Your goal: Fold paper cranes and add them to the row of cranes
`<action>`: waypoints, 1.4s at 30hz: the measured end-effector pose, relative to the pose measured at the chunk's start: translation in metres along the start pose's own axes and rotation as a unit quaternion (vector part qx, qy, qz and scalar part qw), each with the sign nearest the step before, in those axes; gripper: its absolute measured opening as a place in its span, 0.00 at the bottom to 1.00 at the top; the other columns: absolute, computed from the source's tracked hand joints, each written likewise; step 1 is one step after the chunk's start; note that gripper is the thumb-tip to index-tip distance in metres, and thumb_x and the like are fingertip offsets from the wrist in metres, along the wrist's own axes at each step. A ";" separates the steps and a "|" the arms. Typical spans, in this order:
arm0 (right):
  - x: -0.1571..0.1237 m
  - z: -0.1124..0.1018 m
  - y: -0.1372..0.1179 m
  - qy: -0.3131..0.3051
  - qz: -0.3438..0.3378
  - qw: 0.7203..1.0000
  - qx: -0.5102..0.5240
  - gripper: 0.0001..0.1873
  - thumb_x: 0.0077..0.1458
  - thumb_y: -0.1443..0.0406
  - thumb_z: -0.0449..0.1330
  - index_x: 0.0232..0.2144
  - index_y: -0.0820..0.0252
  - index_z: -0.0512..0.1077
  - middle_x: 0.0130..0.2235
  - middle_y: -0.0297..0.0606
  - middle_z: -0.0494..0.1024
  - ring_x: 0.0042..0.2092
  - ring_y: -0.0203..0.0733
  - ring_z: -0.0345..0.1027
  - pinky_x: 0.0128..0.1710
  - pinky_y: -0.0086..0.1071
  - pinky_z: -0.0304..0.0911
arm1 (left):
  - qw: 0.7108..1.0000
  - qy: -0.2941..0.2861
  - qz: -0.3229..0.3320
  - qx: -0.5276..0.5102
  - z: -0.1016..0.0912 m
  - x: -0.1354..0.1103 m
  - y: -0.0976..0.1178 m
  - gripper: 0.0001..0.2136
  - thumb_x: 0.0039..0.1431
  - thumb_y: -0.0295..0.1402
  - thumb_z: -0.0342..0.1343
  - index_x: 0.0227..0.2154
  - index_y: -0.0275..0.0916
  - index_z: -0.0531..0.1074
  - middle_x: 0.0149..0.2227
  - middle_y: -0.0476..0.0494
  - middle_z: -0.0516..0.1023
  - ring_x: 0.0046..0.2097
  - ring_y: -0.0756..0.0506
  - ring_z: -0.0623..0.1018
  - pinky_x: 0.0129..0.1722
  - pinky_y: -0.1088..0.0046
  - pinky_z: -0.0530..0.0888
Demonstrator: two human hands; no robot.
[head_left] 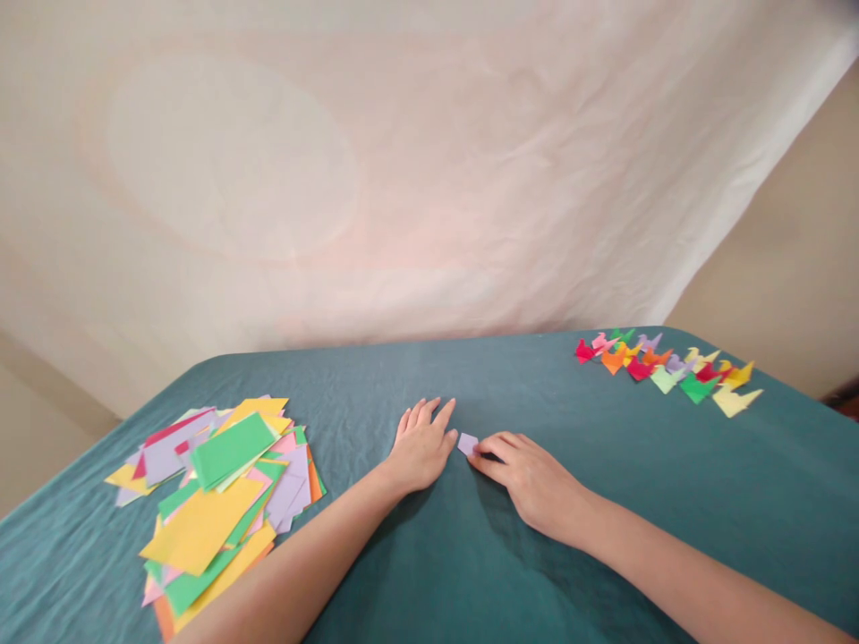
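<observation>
A small lavender piece of folded paper (466,444) is at the middle of the table, between my two hands. My right hand (537,483) pinches its right edge between thumb and fingers. Just left of the paper, my left hand (424,447) rests on the cloth with its fingers spread. Its thumb tip comes close to the paper's left side; whether the two touch I cannot tell. The exact folds in the paper are too small to make out.
Coloured paper sheets (201,528) lie in a loose heap at the left, partly behind my left forearm. Several folded paper birds (664,367) stand in rows at the back right. A dark green cloth (416,572) covers the table; a pale sheet (429,179) hangs behind it.
</observation>
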State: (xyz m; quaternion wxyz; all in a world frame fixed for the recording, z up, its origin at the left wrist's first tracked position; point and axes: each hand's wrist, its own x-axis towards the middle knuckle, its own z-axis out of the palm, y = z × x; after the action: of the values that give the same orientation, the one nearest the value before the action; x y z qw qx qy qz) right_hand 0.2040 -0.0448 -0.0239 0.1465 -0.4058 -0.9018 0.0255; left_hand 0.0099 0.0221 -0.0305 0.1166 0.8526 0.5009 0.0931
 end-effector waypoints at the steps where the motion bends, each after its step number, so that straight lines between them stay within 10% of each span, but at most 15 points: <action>1: 0.000 0.000 0.000 0.001 -0.001 1.000 0.002 0.19 0.57 0.71 0.51 0.51 0.57 0.65 0.45 0.42 0.71 0.47 0.43 0.60 0.44 0.38 0.60 | 1.000 0.007 0.000 0.002 0.001 -0.001 0.000 0.23 0.63 0.42 0.39 0.60 0.46 0.50 0.61 0.41 0.55 0.63 0.38 0.51 0.59 0.53 0.50; 42: -0.004 -0.020 0.002 -0.056 -0.048 0.997 0.024 0.18 0.59 0.71 0.46 0.49 0.63 0.69 0.51 0.46 0.69 0.52 0.45 0.60 0.50 0.38 0.61 | 1.000 0.015 0.000 0.025 -0.002 -0.001 0.007 0.29 0.58 0.46 0.45 0.61 0.44 0.49 0.60 0.40 0.55 0.62 0.36 0.52 0.58 0.53 0.51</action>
State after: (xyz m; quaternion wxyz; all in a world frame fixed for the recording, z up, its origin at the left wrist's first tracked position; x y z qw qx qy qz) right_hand 0.2133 -0.0480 -0.0059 0.1065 -0.3565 -0.9261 0.0625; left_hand 0.0146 0.0177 -0.0261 0.0872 0.8540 0.5044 0.0932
